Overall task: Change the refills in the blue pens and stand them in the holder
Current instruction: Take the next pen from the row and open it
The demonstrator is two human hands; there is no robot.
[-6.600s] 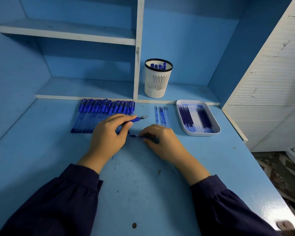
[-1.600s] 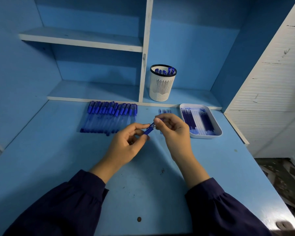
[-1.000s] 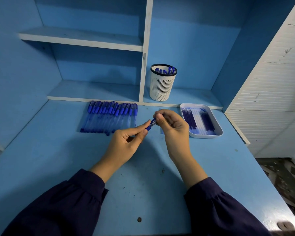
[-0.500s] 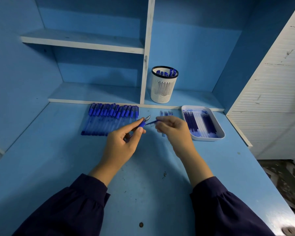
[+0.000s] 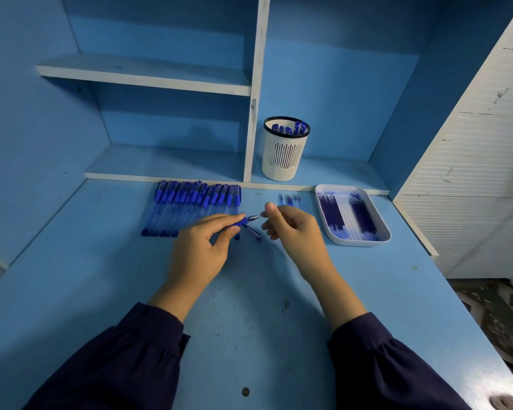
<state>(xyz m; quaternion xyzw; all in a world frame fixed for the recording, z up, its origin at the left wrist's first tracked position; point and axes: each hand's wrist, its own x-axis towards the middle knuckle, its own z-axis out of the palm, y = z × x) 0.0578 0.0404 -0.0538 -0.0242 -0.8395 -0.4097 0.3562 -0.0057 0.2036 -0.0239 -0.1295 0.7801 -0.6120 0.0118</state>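
Note:
My left hand (image 5: pixel 200 250) pinches a blue pen (image 5: pixel 243 221) by its grip, metal tip pointing right. My right hand (image 5: pixel 293 232) hovers just right of that tip, thumb raised, fingers loosely curled, nothing visible in it. A short dark blue piece (image 5: pixel 253 232) lies on the desk below the tip. A row of several capped blue pens (image 5: pixel 190 207) lies behind my left hand. The white slotted holder (image 5: pixel 285 156) stands on the low shelf with several pens inside. A few loose refills (image 5: pixel 289 199) lie behind my right hand.
A white tray (image 5: pixel 359 242) holding several refills sits at the right of the blue desk (image 5: pixel 249 321). A white upright divider (image 5: pixel 253 113) stands just left of the holder. A white slatted panel (image 5: pixel 471 173) closes off the right side.
My right hand has let go of the thin blue part and drawn slightly back from the tip. A short dark piece now shows on the desk below. My left hand keeps the pen.

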